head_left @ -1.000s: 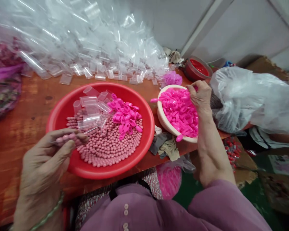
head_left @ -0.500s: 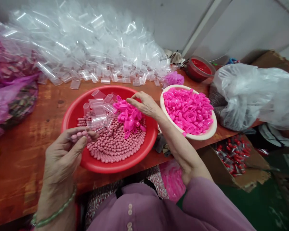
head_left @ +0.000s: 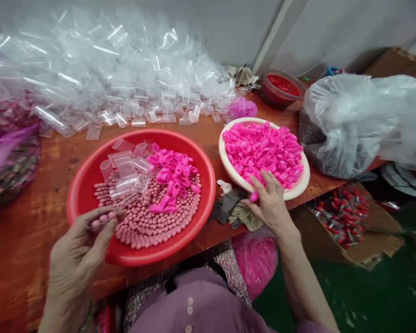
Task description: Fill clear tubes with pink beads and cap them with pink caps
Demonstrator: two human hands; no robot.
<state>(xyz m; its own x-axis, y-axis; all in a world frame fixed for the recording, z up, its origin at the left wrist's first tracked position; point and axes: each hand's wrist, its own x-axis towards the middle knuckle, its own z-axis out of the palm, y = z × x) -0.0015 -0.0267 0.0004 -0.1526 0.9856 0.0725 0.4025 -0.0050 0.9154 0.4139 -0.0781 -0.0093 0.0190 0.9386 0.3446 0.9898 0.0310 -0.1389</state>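
Note:
My left hand (head_left: 78, 249), at the near left rim of the red basin (head_left: 199, 217), is closed around a short clear plastic tube (head_left: 90, 225) with pink beads (head_left: 103, 217) inside. Strings of the same pink beads (head_left: 156, 226) lie coiled in the basin, under several clear tubes (head_left: 125, 159) and a heap of bright pink plastic pieces (head_left: 175, 173). My right hand (head_left: 272, 203) reaches over the near rim of the white bowl (head_left: 303, 187) with its fingers apart. One pink piece (head_left: 254, 196) lies between thumb and forefinger; no firm grip on it shows.
More pink pieces (head_left: 263, 148) fill the white bowl. A large pile of clear tubes (head_left: 107, 69) covers the table's back. Cloth scraps (head_left: 246, 215) lie between basin and bowl. A clear plastic bag (head_left: 346, 120) and a cardboard box (head_left: 319, 231) of red-capped items are at right.
My right hand has moved right, from the pink heap in the basin to the white bowl's near rim. The left hand still holds the tube, now tilted so its opening shows. The view has shifted slightly.

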